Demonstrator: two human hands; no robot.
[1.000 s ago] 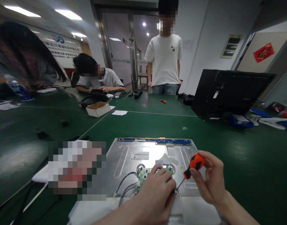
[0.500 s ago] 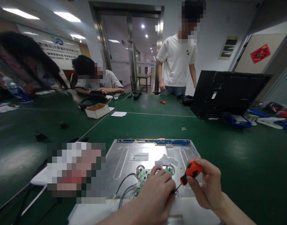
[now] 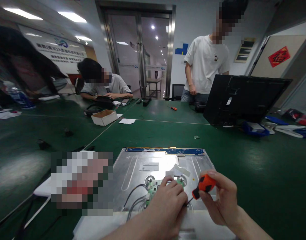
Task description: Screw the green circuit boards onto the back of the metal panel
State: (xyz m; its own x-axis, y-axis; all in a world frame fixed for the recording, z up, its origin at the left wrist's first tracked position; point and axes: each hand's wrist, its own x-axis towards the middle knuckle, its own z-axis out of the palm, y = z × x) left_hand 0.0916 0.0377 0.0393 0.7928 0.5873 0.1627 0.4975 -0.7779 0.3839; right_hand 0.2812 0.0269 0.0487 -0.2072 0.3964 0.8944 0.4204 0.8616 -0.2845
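Note:
A silver metal panel (image 3: 143, 163), the bare back of a screen, lies flat on the green table in front of me. A small green circuit board (image 3: 153, 187) with grey wires sits on it. My left hand (image 3: 168, 206) presses down on that board with curled fingers, hiding most of it. My right hand (image 3: 221, 200) grips an orange-and-black screwdriver (image 3: 203, 186), whose tip points down-left to a spot beside my left fingertips.
A black monitor shell (image 3: 243, 100) stands at the right. A white cardboard box (image 3: 104, 117) and an orange screwdriver (image 3: 173, 108) lie farther back. A standing person in a white shirt (image 3: 208, 63) and seated people work at the far side.
The standing person has walked from the centre to the right, behind the monitor shell. My right hand has lowered the screwdriver slightly. My left hand stays on the board.

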